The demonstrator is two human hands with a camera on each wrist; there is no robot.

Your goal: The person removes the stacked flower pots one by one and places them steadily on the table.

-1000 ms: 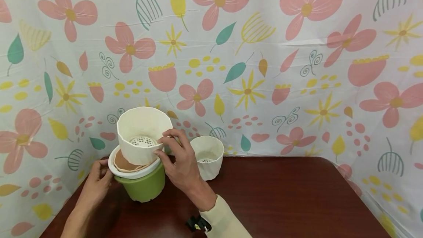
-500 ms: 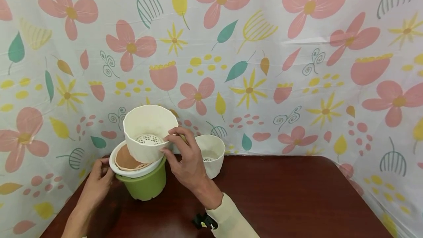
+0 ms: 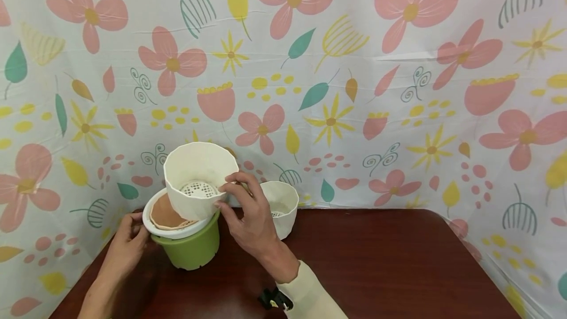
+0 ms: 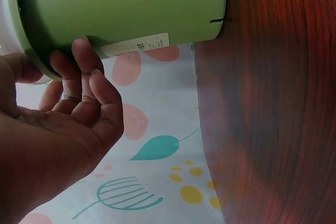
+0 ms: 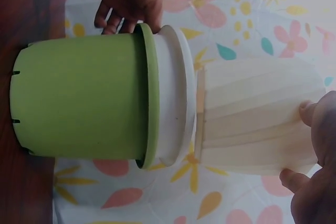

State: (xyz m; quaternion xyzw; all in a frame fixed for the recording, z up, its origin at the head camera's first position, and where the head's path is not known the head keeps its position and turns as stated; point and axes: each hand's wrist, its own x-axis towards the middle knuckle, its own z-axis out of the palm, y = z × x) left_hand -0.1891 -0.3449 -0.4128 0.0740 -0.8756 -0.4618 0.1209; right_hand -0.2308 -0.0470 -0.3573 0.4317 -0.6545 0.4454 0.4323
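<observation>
Pot of cream plastic (image 3: 199, 164), mouth up, left of centre and below mid-height in the head view, held above tan pot (image 3: 165, 211). Pinched near the rim, on its right side, by right grip (image 3: 251, 218); 2 digits visible on the wall in the right wrist view. At lower left of the frame: tan pot inside white pot (image 3: 173, 234) inside green pot (image 3: 187, 251), upright on dark red bench (image 3: 376, 260). Farther left, curled about the white pot's rim: left grip (image 3: 125, 242), other fingertips close against the green wall. Near the frame's lower middle: other cream pot (image 3: 285, 210), partly behind the right grip.

Step in hand, by judgement: passing the pinched pot into or out of the tan pot's mouth; direction not readable. Contact between base and tan rim: cannot tell. For a clean job, hold the base level and centred before any lowering, or draw straight up until well clear before any sideways travel. Pinch firmly yet gently: thin wall, likely to flex under hard squeezing. With support at only 1 side, expect some sag toward the left; check it with a deeper hold. Use the left grip as an anchor, against dragging or tipping of the 3 nested pots. Probable trouble: base edge snagging on the tan rim.
</observation>
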